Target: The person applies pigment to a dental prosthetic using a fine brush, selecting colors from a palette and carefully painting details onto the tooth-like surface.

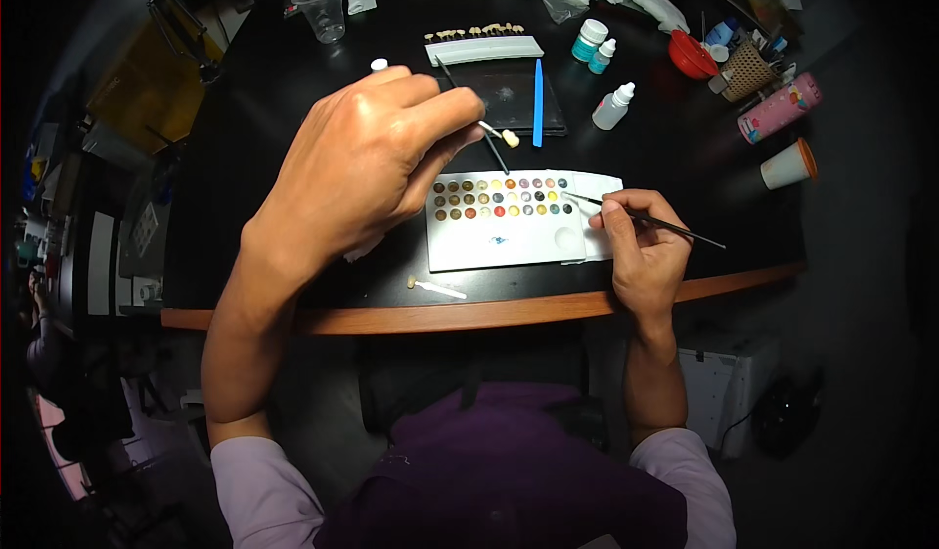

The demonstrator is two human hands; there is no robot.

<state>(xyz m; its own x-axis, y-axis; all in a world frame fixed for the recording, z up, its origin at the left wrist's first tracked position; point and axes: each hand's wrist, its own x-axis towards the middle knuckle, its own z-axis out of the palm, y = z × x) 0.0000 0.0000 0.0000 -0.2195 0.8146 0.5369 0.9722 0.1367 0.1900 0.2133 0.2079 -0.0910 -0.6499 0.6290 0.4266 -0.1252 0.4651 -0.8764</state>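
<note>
Raised over the table, my left hand (362, 153) pinches a thin pale peg with a small ivory tooth crown (510, 139) on its tip. My right hand (648, 255) grips a fine dark-handled paintbrush (675, 229). Its tip points at the right end of the colour wells, though I cannot tell whether it touches one. Below both hands lies a white paint palette (458, 248) with rows of small round wells in browns, yellows, reds, greys and greens. A blue smear (499, 241) marks its bare lower part. White paper (604, 246) shows under its right side.
Another crown on a white peg (440, 289) lies near the wooden table edge (489, 320). Beyond the palette are a blue flat stick (538, 104), a white holder (486, 52) with several tooth pieces, a dropper bottle (612, 109), a red bowl (693, 56) and a cup (785, 165).
</note>
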